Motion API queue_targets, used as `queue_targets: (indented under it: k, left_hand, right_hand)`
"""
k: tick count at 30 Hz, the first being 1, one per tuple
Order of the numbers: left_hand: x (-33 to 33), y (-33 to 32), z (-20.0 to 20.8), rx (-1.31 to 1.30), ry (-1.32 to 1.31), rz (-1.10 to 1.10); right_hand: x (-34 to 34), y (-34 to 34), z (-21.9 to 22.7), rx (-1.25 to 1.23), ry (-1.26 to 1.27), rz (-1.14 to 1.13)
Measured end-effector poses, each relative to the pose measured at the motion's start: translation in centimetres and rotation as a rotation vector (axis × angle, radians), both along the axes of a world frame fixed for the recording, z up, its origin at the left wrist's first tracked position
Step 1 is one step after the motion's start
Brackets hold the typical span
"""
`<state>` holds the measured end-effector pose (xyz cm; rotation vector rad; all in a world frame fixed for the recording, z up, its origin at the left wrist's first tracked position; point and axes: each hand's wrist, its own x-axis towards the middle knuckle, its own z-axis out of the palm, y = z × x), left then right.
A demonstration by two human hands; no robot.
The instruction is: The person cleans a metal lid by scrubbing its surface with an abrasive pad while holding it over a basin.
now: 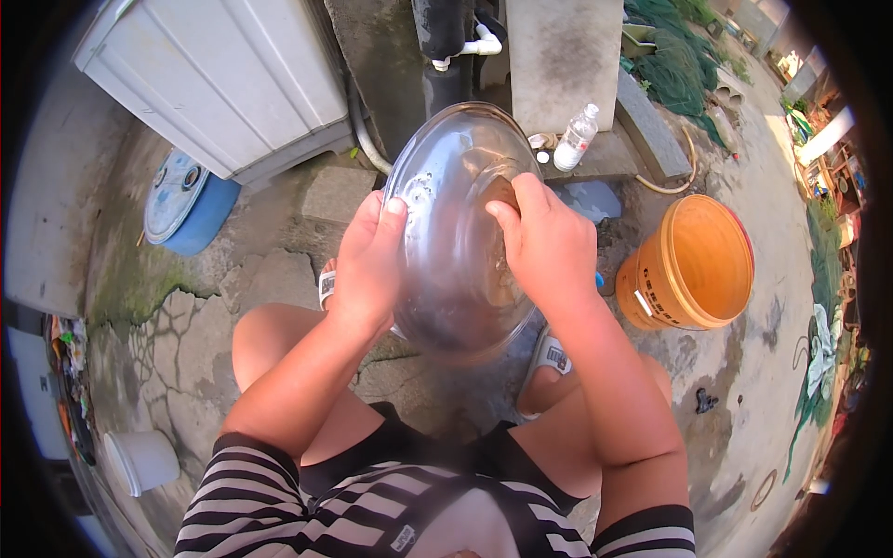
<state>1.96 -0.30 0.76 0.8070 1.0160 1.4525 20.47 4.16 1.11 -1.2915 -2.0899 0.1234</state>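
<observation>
A shiny round metal basin (446,270) is tilted up between my knees, its inside facing me and full of reflections. My left hand (367,256) grips its left rim, with the thumb over the edge and the other fingers hidden behind. Inside the basin, toward the right, my right hand (549,237) is closed with its fingers curled against the metal. A brownish patch shows at those fingertips; whether it is a scrubbing pad or a reflection I cannot make out.
An orange bucket (651,270) stands at the right. Ahead are a clear plastic bottle (577,138) and a stone slab (563,56). At the left are a blue drum (200,219), a white ribbed cabinet (223,74) and a white bucket (144,462). Cracked concrete (186,344) surrounds my feet.
</observation>
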Motion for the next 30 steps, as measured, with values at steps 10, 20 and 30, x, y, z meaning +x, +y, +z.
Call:
queue_targets:
  k: [10, 20, 30]
  left_hand:
    - [0.53, 0.03, 0.45, 0.011, 0.015, 0.035]
    - [-0.03, 0.23, 0.03, 0.074, -0.017, 0.059]
    - [-0.01, 0.07, -0.11, 0.067, -0.004, 0.047]
  right_hand:
    - [-0.01, 0.07, -0.16, 0.055, -0.013, -0.02]
    - [0.23, 0.16, -0.37, 0.082, 0.06, -0.056]
    - [0.81, 0.57, 0.4, -0.041, 0.123, -0.116]
